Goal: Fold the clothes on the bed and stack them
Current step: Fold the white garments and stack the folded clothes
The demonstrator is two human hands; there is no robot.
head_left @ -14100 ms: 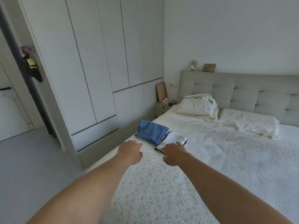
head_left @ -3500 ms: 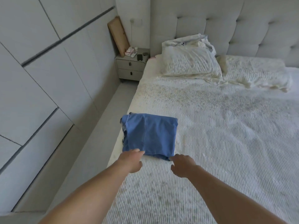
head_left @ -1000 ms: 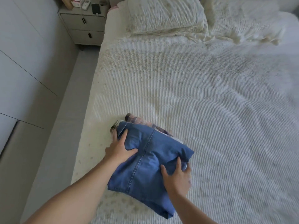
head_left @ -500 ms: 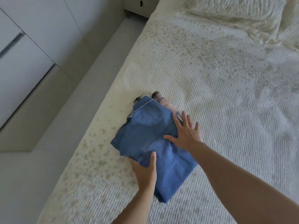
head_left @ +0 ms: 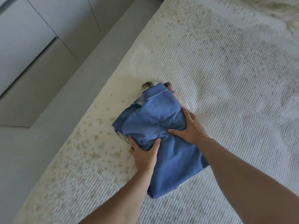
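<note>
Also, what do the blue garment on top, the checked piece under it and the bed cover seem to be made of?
Blue garment: probably light denim or cotton twill, matte, with pale stitched seams. Checked piece: a woven plaid fabric, perhaps flannel; only its edges show. Bed cover: a pale ribbed textile, likely cotton, with fine raised lines and faint printed speckles.

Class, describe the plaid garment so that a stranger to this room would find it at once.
Start at the white bed, near its left edge. A folded blue denim garment lies there under both hands. The plaid garment sits beneath it, showing only at the far end as checked brown and pink cloth.
</note>
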